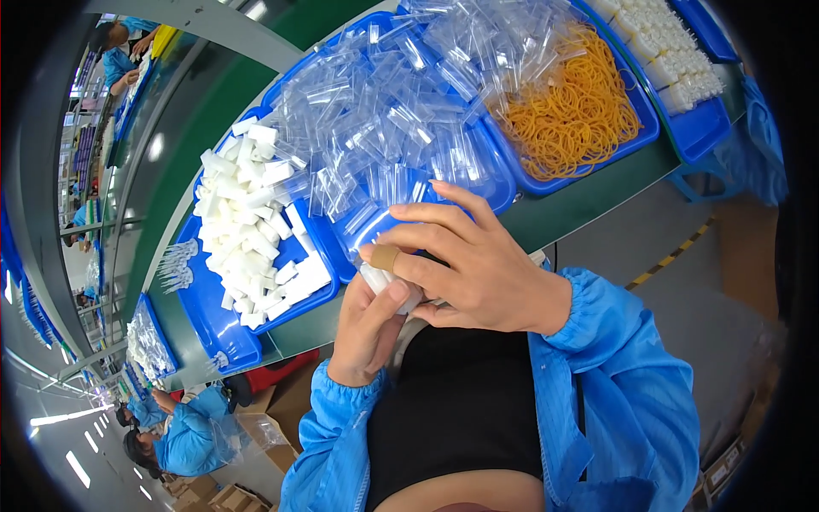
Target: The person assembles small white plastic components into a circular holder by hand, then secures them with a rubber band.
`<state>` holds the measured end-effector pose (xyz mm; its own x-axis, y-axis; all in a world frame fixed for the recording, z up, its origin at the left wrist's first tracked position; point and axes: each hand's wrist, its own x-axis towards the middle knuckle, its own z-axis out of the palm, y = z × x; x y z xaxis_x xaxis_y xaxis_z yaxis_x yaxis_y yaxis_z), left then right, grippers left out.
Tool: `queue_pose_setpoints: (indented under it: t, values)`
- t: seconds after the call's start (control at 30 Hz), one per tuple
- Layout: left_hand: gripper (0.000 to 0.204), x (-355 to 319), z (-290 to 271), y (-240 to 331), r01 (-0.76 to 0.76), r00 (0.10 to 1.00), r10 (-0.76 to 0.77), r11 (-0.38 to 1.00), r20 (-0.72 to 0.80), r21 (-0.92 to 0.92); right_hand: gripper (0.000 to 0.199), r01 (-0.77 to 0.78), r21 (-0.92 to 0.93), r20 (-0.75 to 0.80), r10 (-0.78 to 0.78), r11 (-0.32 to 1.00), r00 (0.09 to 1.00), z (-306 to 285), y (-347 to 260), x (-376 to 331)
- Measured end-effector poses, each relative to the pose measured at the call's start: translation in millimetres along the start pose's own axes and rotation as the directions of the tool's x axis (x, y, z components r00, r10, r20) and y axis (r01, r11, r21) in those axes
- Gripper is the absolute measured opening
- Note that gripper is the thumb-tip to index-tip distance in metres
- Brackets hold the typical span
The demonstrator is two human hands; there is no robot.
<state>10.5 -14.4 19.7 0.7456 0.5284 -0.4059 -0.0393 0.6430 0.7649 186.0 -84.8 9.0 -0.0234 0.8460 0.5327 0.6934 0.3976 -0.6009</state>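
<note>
Two hands: left hand (363, 333) pinching white piece (410, 301) in fingers; right hand (478, 277) bent over it, pinch unclear. Apparently mid-handling; next move likely needs steady hold.

Grey floor (678, 311), yellow-black striped line (672, 253)

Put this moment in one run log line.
Left hand: holding white piece; Right hand: over it; Ahead: clear plastic pieces; Ahead left: white blocks; Ahead right: orange rubber bands
</note>
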Motion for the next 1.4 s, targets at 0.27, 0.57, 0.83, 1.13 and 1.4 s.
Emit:
queue_pose_setpoints:
  t: [0.27, 0.57, 0.83, 1.13, 1.4]
  values:
    - [0.047, 6.3, 16.7, -4.5, 0.065, 0.998, -0.063, 0.978, -0.015, 0.196, 0.071, -0.065, -0.005, 0.046, 0.065, 0.998, 0.997, 3.8, 2.1, -8.1]
    - [0.061, 4.6, 12.5, -13.7, 0.135, 0.990, -0.135, 0.991, 0.031, 0.006, 0.054, 0.051, 0.020, 0.090, -0.053, 0.998, 0.995, 1.6, 8.6, -13.0]
    - [0.039, 10.9, 13.1, -14.4, 0.042, 0.999, -0.044, 0.994, -0.017, -0.100, 0.085, -0.095, 0.169, 0.075, 0.084, 0.981, 0.994, -45.3, 21.8, -8.1]
    - [0.031, 22.0, 0.7, -16.1, -0.337, 0.917, 0.372, 0.915, -0.143, 0.220, 0.017, -0.439, -0.412, -0.437, 0.250, 0.798, 0.864, -99.9, 98.3, -37.9]
    - [0.032, 20.7, 2.1, -10.6, -0.286, 0.938, 0.308, 0.947, -0.161, 0.143, 0.015, -0.445, -0.388, -0.409, 0.281, 0.807, 0.868, -97.2, 106.5, -26.0]
